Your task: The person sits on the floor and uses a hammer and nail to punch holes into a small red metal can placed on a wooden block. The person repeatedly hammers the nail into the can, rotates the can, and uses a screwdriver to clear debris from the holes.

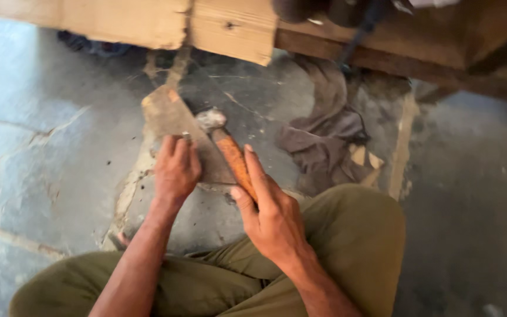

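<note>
Left hand: the left hand [175, 170] lies palm down on a flat plate [174, 126], its fingers [171, 147] held together and pressed on the plate's near edge, pinning it to the floor [42, 147]
Right hand: the right hand [271, 217] holds a hammer [230, 154] by its orange-brown handle, fingers wrapped loosely round the near end, forefinger stretched along the shaft
Hammer: its pale head rests on or just over the plate, at the plate's right edge; whether it touches cannot be told, as the picture is blurred
Plate: a brownish, worn sheet, seemingly metal, lying flat on the stone floor in front of the person's knees, its far corner pointing toward a wooden beam [230, 29]
Around: a grey-brown rag [324, 135] lies crumpled to the right of the hammer, with small wood scraps [366, 158] by it; a plank [403, 147] runs near to far on the right
Step in hand: by the look of it, the plate is being steadied for hammering, the hammer low over it
Next move: a blow would call for the left fingers to stay clear of the head, and firm pressure so the plate does not skip on the stone
</note>
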